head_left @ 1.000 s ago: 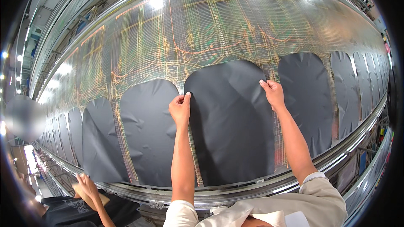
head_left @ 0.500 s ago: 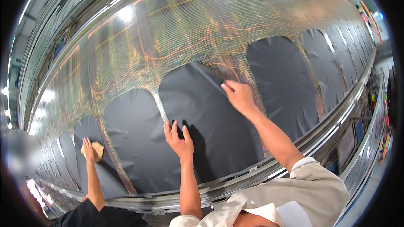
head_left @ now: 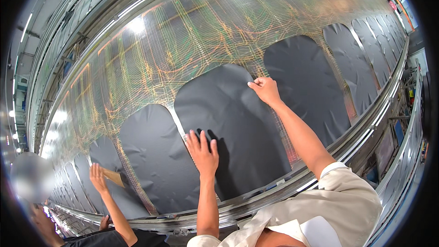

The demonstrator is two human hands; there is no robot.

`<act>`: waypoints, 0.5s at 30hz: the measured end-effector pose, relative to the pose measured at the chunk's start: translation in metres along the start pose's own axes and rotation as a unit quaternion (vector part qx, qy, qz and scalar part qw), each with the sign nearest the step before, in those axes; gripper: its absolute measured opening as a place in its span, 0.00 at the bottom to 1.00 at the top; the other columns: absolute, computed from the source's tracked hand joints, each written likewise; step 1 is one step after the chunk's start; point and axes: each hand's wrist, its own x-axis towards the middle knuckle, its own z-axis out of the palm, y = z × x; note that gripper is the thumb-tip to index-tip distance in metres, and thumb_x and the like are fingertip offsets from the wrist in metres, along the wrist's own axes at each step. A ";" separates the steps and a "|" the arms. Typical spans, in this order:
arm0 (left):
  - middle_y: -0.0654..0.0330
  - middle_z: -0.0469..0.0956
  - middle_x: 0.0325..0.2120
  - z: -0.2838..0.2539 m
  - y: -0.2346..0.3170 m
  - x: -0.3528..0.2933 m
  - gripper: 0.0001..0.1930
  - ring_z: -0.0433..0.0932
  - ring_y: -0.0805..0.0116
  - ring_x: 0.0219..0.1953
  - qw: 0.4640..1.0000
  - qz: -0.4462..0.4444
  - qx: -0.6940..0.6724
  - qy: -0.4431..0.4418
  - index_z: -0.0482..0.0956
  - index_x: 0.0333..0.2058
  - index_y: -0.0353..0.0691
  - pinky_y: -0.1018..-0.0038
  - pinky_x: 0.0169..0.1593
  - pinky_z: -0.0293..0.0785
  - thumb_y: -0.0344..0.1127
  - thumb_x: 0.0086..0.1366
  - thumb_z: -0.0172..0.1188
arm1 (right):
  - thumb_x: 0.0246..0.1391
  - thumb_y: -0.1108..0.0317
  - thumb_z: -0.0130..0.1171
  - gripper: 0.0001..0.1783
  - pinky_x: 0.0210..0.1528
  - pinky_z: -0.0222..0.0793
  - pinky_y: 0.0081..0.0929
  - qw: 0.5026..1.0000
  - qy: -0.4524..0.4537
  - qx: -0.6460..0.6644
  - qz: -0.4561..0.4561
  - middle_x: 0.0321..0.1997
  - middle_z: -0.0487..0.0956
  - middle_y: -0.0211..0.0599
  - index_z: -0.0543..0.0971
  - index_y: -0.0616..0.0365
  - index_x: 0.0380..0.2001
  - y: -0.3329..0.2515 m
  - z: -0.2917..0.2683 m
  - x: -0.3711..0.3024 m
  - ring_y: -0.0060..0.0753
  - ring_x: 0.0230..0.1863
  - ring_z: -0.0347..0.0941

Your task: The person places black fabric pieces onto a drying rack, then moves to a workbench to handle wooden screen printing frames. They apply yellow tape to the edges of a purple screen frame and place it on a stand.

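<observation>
A black, round-topped sheet (head_left: 242, 128) lies on the patterned table in front of me. My left hand (head_left: 203, 155) is over its left edge, fingers spread, gripping nothing. At the sheet's upper right edge, my right hand (head_left: 266, 90) is closed in a pinch with the edge at its fingertips. To the left lies another black sheet (head_left: 153, 155), and to the right a further black sheet (head_left: 304, 87), both with small creases.
The long table (head_left: 183, 32) has a shiny surface crossed by orange, yellow and green lines. A co-worker's hand (head_left: 97, 177) is at a tan, flat-sided piece (head_left: 113, 177) on a sheet at left. A metal rail (head_left: 256, 196) runs along the near edge.
My right hand has moved up and right, and the sheet's folded upper right corner now lies opened out. My left fingers have spread. The co-worker's hand has shifted off the tan piece's top.
</observation>
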 end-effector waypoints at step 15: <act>0.61 0.52 0.73 0.039 -0.028 0.138 0.33 0.46 0.54 0.75 0.982 0.089 0.123 -0.113 0.57 0.71 0.51 0.40 0.72 0.33 0.58 0.72 0.43 | 0.54 0.60 0.69 0.13 0.22 0.56 0.21 0.990 -0.004 0.128 0.063 0.18 0.74 0.23 0.84 0.62 0.31 0.008 0.007 0.000 0.12 0.19 0.60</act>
